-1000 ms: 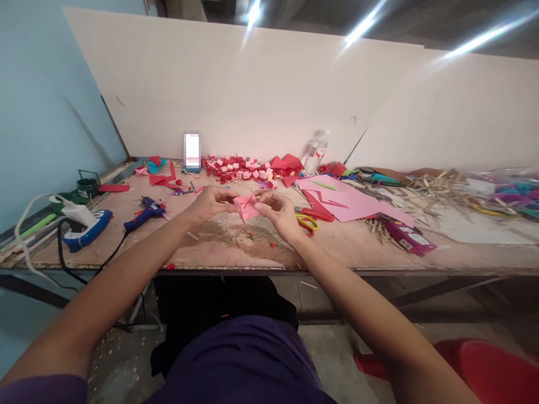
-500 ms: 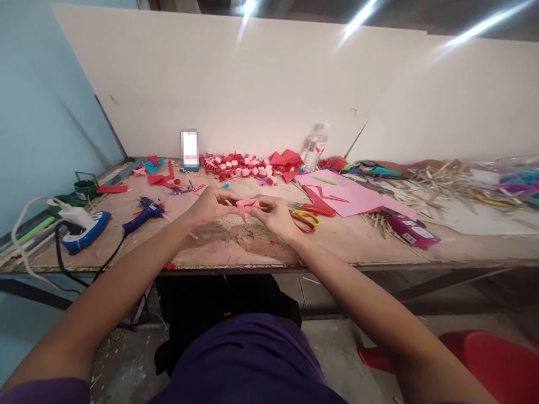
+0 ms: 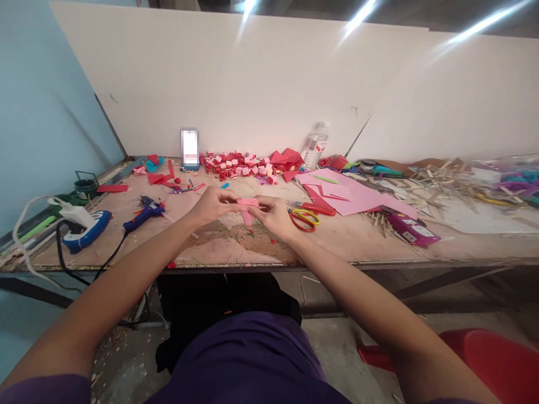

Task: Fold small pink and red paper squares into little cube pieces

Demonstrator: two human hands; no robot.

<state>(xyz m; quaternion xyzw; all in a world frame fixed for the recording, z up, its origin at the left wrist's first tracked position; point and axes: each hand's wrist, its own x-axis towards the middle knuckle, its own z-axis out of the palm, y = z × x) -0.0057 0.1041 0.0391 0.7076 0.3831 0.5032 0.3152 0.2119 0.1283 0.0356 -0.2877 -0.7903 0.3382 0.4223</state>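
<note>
A small folded piece of pink paper (image 3: 248, 206) is held up above the table between my two hands. My left hand (image 3: 217, 205) pinches its left side with thumb and fingers. On the right side, my right hand (image 3: 272, 216) grips it, the thumb lying across the front. A tapered flap of the paper hangs down below the thumbs. Just right of my right hand lie scissors (image 3: 306, 217) with red and yellow handles. Behind my hands is a pile of small red and pink folded paper cubes (image 3: 236, 165).
A blue glue gun (image 3: 145, 213) and a blue power strip (image 3: 86, 233) with cords lie at left. A phone (image 3: 190, 148) stands at the back. Pink sheets (image 3: 345, 191), a plastic bottle (image 3: 315, 147), a magenta pack (image 3: 412, 230) and wood sticks (image 3: 438, 179) fill the right.
The pink paper has been turned or pressed flatter, so its face and hanging flap now show more plainly. Both hands stay in nearly the same place.
</note>
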